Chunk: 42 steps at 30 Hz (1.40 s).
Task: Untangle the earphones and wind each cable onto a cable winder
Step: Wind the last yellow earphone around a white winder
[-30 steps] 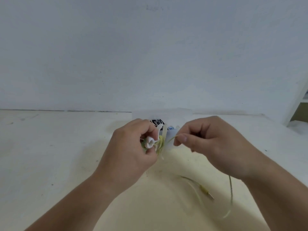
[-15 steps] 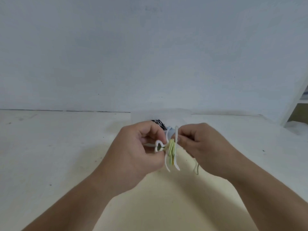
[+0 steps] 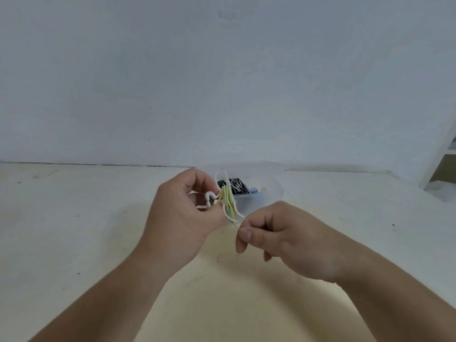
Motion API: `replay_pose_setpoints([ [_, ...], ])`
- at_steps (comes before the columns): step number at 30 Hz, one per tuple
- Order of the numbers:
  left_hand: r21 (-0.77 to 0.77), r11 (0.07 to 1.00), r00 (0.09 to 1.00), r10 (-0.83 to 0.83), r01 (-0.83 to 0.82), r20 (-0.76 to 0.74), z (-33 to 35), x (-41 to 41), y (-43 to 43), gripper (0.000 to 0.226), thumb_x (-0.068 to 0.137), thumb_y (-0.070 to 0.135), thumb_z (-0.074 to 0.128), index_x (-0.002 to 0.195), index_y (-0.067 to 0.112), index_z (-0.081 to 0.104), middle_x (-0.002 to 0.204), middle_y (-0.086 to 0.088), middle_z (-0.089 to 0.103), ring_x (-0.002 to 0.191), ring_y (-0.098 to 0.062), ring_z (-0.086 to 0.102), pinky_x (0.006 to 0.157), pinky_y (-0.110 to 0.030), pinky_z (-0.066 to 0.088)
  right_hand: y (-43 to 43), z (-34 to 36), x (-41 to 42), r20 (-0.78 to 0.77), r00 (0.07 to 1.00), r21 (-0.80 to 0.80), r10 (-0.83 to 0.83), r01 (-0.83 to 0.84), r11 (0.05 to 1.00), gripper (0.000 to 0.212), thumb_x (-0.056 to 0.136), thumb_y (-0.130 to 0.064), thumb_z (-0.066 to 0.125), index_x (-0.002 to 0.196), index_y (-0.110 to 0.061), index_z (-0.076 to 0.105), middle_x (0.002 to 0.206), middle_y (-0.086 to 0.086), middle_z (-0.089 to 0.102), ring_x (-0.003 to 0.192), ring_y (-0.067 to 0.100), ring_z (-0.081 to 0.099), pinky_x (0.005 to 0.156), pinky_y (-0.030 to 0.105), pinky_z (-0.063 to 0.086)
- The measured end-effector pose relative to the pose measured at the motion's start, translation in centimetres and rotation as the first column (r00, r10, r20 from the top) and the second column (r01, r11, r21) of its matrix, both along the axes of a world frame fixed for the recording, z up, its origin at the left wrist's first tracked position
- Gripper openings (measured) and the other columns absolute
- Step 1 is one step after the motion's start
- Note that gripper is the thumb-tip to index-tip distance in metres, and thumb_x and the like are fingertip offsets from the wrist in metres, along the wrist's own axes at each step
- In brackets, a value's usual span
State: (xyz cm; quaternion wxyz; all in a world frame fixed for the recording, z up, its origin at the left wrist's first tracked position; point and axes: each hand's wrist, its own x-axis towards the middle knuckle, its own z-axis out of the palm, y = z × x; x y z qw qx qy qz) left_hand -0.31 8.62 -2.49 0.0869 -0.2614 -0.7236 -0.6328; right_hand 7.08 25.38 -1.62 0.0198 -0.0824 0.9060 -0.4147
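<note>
The left hand (image 3: 182, 218) grips one white plastic cable winder (image 3: 210, 196) above the table (image 3: 74, 218), one thin yellow-green cable (image 3: 228, 198) wound round it, its free strand pinched by the right hand (image 3: 283, 238) just below, while behind, one clear plastic box (image 3: 254, 201) holds a black-and-white striped item (image 3: 237, 185).

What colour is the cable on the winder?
Yellow-green cable, on a white winder; the head view shows it.

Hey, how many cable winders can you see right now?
1: a white winder gripped in the left hand, with yellow-green cable wound on it. The clear box behind it may hide more; its contents are too blurred to tell.
</note>
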Motion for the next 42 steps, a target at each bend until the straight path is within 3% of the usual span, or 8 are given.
replay_pose_setpoints([
  [10, 0.022, 0.999, 0.998, -0.043, 0.042, 0.055, 0.1, -0.2, -0.3, 0.025, 0.076, -0.014, 0.065, 0.075, 0.010, 0.059, 0.064, 0.010, 0.058, 0.041, -0.002, 0.043, 0.042, -0.011, 0.028, 0.9, 0.3, 0.1, -0.008, 1.000, 0.099, -0.015, 0.015, 0.995, 0.031, 0.102, -0.031, 0.052, 0.078, -0.024, 0.070, 0.065, 0.005, 0.038, 0.064, 0.021, 0.043, 0.075, 0.054, 0.052],
  [17, -0.043, 0.999, 0.998, 0.028, -0.031, -0.060, -0.4, 0.4, 0.1, 0.028, 0.074, -0.011, 0.067, 0.073, 0.015, 0.059, 0.063, 0.007, 0.061, 0.044, -0.001, 0.048, 0.046, -0.009, 0.033, -0.1, -0.2, 0.1, -0.008, 0.999, 0.096, 0.036, -0.035, 0.995, 0.030, 0.101, -0.034, 0.051, 0.080, -0.023, 0.071, 0.064, 0.001, 0.042, 0.067, 0.034, 0.048, 0.074, 0.057, 0.053],
  [22, -0.101, 0.989, 0.986, 0.090, -0.104, -0.141, -0.9, 0.7, 0.4, 0.034, 0.073, -0.006, 0.071, 0.072, 0.025, 0.057, 0.062, 0.008, 0.062, 0.047, 0.002, 0.051, 0.049, -0.008, 0.036, -0.8, -0.1, 0.4, 0.016, 0.997, 0.043, 0.081, -0.081, 0.996, 0.031, 0.102, -0.030, 0.051, 0.079, -0.022, 0.071, 0.059, -0.009, 0.041, 0.062, 0.016, 0.048, 0.074, 0.051, 0.056],
  [26, -0.182, 0.983, 0.989, -0.006, -0.021, -0.149, -1.0, 0.4, 0.3, 0.022, 0.067, 0.011, 0.068, 0.079, 0.028, 0.059, 0.073, 0.006, 0.066, 0.065, -0.013, 0.065, 0.059, -0.030, 0.053, -0.7, 0.6, 0.9, -0.065, 0.993, 0.060, 0.098, -0.094, 0.994, 0.028, 0.099, -0.031, 0.055, 0.078, -0.021, 0.071, 0.062, 0.010, 0.044, 0.063, 0.034, 0.047, 0.068, 0.054, 0.052],
  [29, -0.283, 0.959, 0.976, -0.077, 0.017, -0.202, -0.8, 0.6, 0.0, 0.027, 0.071, 0.002, 0.071, 0.079, 0.026, 0.061, 0.077, 0.005, 0.066, 0.072, -0.017, 0.068, 0.068, -0.044, 0.057, 0.2, 1.3, 1.0, -0.186, 0.982, -0.061, -0.033, 0.022, 0.998, 0.023, 0.088, -0.033, 0.058, 0.078, -0.019, 0.072, 0.056, -0.003, 0.046, 0.056, 0.024, 0.045, 0.063, 0.048, 0.050],
  [33, -0.315, 0.946, 0.980, -0.126, 0.072, -0.156, -0.6, 0.7, -0.1, 0.033, 0.073, -0.006, 0.065, 0.078, 0.026, 0.063, 0.074, 0.004, 0.068, 0.069, -0.019, 0.069, 0.062, -0.033, 0.055, 1.1, 1.6, 0.8, -0.317, 0.927, -0.124, -0.201, 0.170, 0.978, 0.019, 0.088, -0.033, 0.065, 0.073, -0.022, 0.072, 0.058, 0.009, 0.049, 0.054, 0.017, 0.043, 0.053, 0.037, 0.042],
  [36, -0.299, 0.936, 0.973, -0.219, 0.187, -0.077, -0.7, 0.8, -0.1, 0.033, 0.074, -0.007, 0.064, 0.077, 0.026, 0.064, 0.073, 0.001, 0.069, 0.068, -0.021, 0.067, 0.057, -0.027, 0.049, 1.6, 1.4, 0.4, -0.375, 0.857, -0.148, -0.354, 0.321, 0.935, 0.021, 0.089, -0.024, 0.070, 0.068, -0.023, 0.068, 0.050, -0.005, 0.042, 0.046, 0.008, 0.031, 0.045, 0.017, 0.029],
  [42, -0.176, 0.916, 0.932, -0.360, 0.360, 0.030, -0.4, 0.9, 0.1, 0.018, 0.069, 0.004, 0.063, 0.074, 0.022, 0.064, 0.073, -0.004, 0.068, 0.064, -0.012, 0.062, 0.054, -0.020, 0.043, 2.0, 0.7, -0.5, -0.314, 0.854, -0.176, -0.416, 0.378, 0.909, 0.021, 0.090, -0.027, 0.070, 0.070, -0.022, 0.069, 0.054, -0.002, 0.044, 0.054, 0.014, 0.037, 0.051, 0.025, 0.037],
])
